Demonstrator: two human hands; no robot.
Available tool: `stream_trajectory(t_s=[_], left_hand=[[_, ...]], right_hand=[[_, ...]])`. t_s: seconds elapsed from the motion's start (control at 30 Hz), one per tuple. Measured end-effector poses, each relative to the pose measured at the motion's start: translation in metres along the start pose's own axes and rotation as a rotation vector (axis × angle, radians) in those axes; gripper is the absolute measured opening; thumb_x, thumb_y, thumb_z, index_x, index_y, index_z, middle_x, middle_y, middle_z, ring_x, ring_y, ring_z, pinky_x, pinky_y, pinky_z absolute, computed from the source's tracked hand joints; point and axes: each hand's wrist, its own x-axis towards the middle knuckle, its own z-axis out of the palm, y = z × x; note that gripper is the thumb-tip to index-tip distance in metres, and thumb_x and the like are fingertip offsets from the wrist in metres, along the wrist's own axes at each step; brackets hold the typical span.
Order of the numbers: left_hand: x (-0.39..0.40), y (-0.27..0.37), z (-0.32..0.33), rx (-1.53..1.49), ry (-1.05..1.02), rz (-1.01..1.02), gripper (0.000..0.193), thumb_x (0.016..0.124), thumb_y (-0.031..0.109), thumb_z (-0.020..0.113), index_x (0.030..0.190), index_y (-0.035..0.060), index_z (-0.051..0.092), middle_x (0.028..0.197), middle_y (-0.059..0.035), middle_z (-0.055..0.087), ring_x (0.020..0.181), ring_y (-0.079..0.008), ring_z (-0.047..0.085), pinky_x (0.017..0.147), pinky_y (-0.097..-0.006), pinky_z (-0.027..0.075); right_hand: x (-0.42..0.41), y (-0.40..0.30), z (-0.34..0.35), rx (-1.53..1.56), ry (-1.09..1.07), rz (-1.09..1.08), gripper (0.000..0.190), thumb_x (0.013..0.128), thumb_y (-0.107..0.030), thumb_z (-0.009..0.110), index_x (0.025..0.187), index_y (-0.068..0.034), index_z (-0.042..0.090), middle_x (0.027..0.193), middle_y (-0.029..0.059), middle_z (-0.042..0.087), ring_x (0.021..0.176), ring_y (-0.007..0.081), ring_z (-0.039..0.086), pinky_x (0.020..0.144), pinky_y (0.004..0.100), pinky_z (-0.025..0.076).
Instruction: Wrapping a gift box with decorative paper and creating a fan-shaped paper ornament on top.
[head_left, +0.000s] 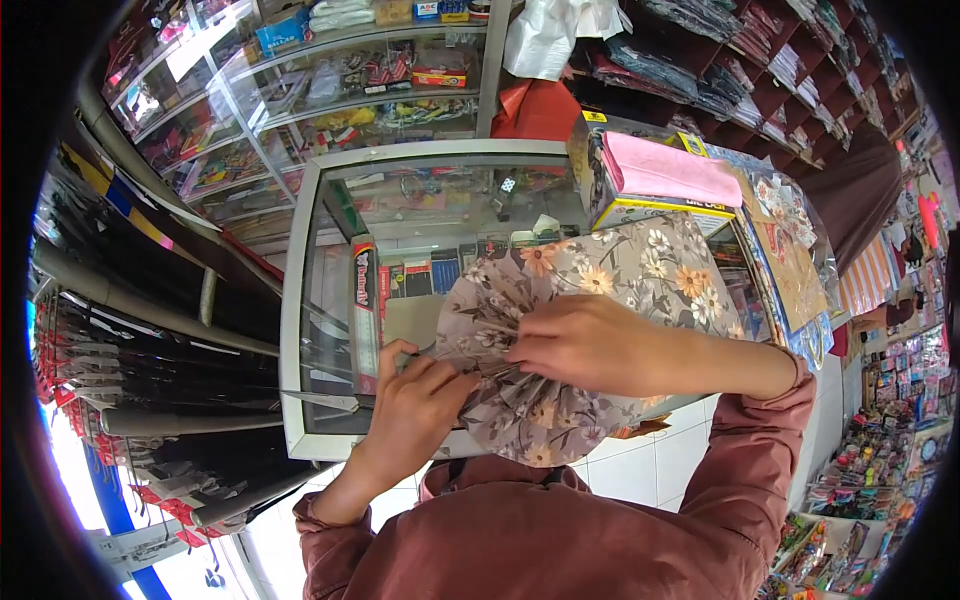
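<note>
Floral wrapping paper (645, 262), grey-mauve with white and orange flowers, covers the right half of the glass counter. Its near-left part is gathered into a round fan of pleats (536, 439). My right hand (592, 341) pinches the pleats at the middle of the fan, from above. On the fan's left edge, my left hand (420, 401) grips the paper between thumb and fingers. A scissors blade (322, 401) lies on the counter frame just left of that hand; the handles are mostly hidden behind it. What lies under the paper cannot be seen.
The glass display counter (292, 360) has a pale metal frame. At its far right stands a box (664, 210) with a folded pink cloth (667, 169) on top. Packaged paper goods (787, 255) lie right of it. Hanging stock (187, 375) crowds the left.
</note>
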Motion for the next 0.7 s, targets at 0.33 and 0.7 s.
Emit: stream_trajectory(t_s=[0.33, 0.7], left_hand=[[0.000, 0.006, -0.001, 0.037, 0.024, -0.059, 0.013, 0.075, 0.007, 0.069, 0.087, 0.0111, 0.070, 0.072, 0.0014, 0.058, 0.072, -0.0163, 0.057, 0.092, -0.0410, 0.029], [-0.005, 0.002, -0.006, -0.016, 0.070, -0.114, 0.010, 0.075, 0.013, 0.073, 0.085, 0.0123, 0.072, 0.077, 0.0034, 0.063, 0.074, -0.0144, 0.058, 0.090, -0.0396, 0.029]], right_hand=[[-0.007, 0.005, 0.006, -0.066, -0.014, -0.041, 0.007, 0.071, -0.005, 0.059, 0.076, -0.003, 0.061, 0.086, 0.0118, 0.058, 0.089, 0.0291, 0.057, 0.085, 0.0376, 0.043], [-0.004, -0.014, -0.001, -0.466, -0.140, -0.017, 0.010, 0.067, -0.004, 0.063, 0.076, -0.004, 0.066, 0.084, 0.0078, 0.061, 0.095, 0.0209, 0.055, 0.082, 0.0311, 0.039]])
